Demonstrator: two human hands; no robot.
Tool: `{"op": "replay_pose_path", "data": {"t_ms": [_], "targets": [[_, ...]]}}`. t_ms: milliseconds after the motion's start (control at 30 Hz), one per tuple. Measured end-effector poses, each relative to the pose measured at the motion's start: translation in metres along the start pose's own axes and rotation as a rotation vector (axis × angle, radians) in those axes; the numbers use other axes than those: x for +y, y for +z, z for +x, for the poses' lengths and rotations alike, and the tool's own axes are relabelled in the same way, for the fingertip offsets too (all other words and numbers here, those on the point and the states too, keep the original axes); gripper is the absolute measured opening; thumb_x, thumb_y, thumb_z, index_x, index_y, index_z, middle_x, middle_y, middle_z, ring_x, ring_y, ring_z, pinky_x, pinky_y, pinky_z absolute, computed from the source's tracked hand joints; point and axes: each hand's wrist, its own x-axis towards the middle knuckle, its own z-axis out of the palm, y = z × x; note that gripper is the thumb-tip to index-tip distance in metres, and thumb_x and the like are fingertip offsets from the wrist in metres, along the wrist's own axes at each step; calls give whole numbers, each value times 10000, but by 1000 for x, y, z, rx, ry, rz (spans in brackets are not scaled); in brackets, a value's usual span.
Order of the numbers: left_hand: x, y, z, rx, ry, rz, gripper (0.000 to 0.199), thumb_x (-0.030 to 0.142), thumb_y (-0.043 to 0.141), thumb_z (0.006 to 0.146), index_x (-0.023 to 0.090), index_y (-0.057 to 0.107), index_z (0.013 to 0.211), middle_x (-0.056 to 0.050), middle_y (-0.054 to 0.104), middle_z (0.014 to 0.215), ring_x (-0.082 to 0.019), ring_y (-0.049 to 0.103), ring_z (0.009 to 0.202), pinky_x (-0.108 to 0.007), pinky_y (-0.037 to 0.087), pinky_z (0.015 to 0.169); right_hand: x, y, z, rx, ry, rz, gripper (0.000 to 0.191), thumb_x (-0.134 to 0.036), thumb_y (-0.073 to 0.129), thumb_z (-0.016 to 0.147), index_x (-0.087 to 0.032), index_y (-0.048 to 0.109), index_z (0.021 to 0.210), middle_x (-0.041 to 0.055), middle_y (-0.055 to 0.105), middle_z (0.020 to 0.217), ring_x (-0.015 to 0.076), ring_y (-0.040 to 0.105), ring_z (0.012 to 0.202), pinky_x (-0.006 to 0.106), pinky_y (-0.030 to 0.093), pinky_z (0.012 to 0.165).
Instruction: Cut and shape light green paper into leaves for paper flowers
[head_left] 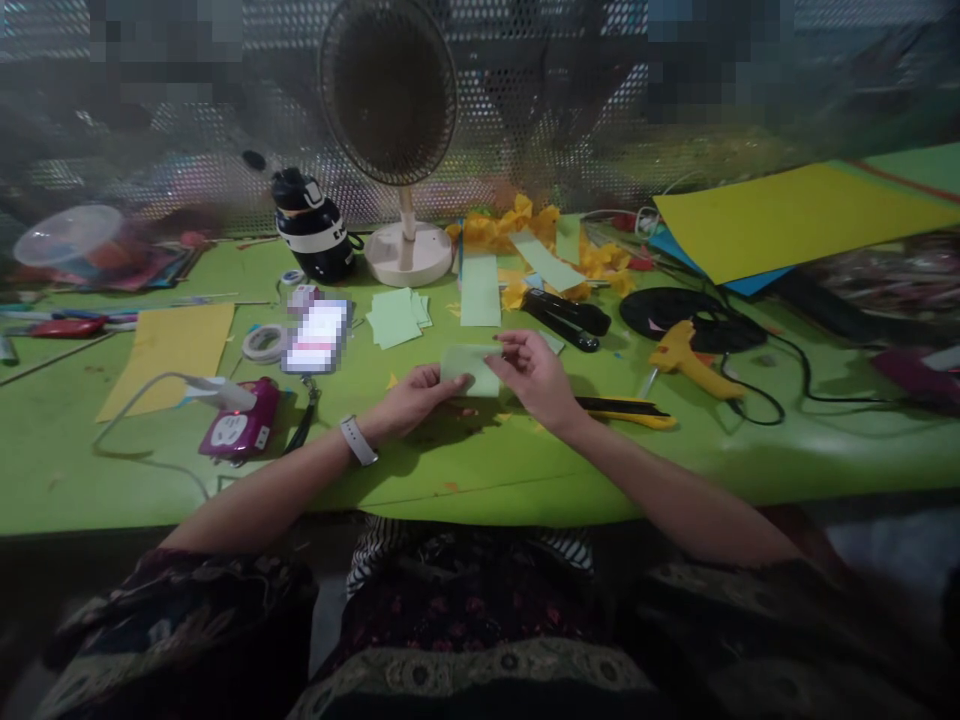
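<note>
A pale green piece of paper [466, 364] is held above the table between both hands. My left hand [424, 392] grips its left lower side, the thumb lying on top. At the paper's right edge, my right hand [534, 375] pinches it between thumb and fingers. Just beyond the hands lie a pile of small green paper pieces [396, 318] and a longer green strip [480, 290]. A black stapler [566, 318] rests past my right hand, and a yellow cutter knife [634, 412] lies by my right wrist.
At the back stand a small fan [409, 255] and a dark bottle [315, 235]. Rightward lie a yellow glue gun [694, 360] with its cord and large yellow sheets [810, 220]. Leftward are a phone [319, 335], a tape roll [265, 343] and a purple device [240, 420] with a cable.
</note>
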Motion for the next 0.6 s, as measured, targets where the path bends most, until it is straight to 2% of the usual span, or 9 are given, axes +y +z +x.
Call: {"op": "replay_pose_path", "data": {"t_ms": [100,267,600], "targets": [[3,3,-1,-14,-19,16,380,397,797,795,117,698,1033,-97,765,993,-162,727,842,-313,600,823,3,-2,2,-11,-7,24,547,-534,747,785,-205,543,1171,46,641,917,202,644,857,391,546,812],[2,3,-1,-32,1,57,360,420,767,819,123,696,1009,-98,764,985,-178,730,897,-324,593,853,3,-2,1,-12,-36,20,527,-514,752,790,-210,564,1176,6,609,831,180,601,785,366,517,757],[1,2,-3,-10,9,48,358,429,796,784,148,716,990,-69,772,958,-159,731,853,-317,594,852,5,0,3,-16,-46,41,495,-488,732,809,-192,573,1173,1,623,826,156,595,760,332,506,742]]}}
